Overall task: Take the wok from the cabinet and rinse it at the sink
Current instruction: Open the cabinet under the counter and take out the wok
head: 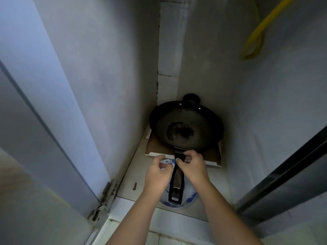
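A black wok (185, 126) sits deep inside the open cabinet on a flat board (215, 159). Its long black handle (176, 184) points toward me over a blue-and-white dish (190, 198). My right hand (192, 166) pinches the handle near where it joins the pan. My left hand (157, 174) hovers just left of the handle with fingers curled and apart, holding nothing. The wok's small helper handle (191, 98) shows at the far rim.
White cabinet walls close in on both sides. The left door (44, 121) stands open on a metal hinge (108, 193). A dark door edge (283, 177) is at the right. A yellow tool (253, 43) hangs upper right. A screw (135, 186) lies on the floor.
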`<state>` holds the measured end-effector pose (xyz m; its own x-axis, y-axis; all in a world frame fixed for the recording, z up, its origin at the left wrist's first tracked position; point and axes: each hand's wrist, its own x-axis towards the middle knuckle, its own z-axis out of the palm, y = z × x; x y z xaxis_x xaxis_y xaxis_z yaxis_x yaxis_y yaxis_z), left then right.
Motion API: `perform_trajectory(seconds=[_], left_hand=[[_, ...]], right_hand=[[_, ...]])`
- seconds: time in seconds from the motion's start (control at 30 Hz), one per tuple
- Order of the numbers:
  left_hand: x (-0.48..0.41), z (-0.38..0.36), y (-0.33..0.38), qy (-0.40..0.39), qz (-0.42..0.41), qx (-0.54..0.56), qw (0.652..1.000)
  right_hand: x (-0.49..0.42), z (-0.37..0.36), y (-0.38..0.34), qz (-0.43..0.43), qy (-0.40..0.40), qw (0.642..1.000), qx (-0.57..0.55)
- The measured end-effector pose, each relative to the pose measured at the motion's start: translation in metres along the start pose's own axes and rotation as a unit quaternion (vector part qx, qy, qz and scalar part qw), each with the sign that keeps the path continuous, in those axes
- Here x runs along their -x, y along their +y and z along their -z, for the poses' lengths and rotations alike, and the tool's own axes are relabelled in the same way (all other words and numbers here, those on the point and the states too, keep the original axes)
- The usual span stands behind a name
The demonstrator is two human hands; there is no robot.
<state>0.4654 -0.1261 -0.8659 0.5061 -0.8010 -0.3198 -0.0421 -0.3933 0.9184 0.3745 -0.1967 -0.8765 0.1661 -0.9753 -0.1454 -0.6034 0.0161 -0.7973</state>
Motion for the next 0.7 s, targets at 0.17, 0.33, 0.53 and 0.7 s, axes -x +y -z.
perform_trajectory(seconds=[0.17,0.33,0.53,0.7], left_hand=[[0.011,-0.007,-0.003,-0.061,0.059,0.035,0.996],[0.018,-0.019,-0.003,-0.084,0.09,0.079,0.989],[0.015,-0.018,-0.005,-0.122,0.124,0.082,0.981],[0.011,-0.016,0.003,-0.157,0.179,0.072,0.969]], right_hand=[[-0.003,0.002,0.003,-0.11,-0.059,0.975,-0.186],[-0.003,0.002,0.006,-0.203,-0.148,0.923,-0.292],[-0.003,-0.004,0.004,-0.28,-0.209,0.881,-0.319],[-0.006,-0.006,0.003,-0.313,-0.255,0.84,-0.363]])
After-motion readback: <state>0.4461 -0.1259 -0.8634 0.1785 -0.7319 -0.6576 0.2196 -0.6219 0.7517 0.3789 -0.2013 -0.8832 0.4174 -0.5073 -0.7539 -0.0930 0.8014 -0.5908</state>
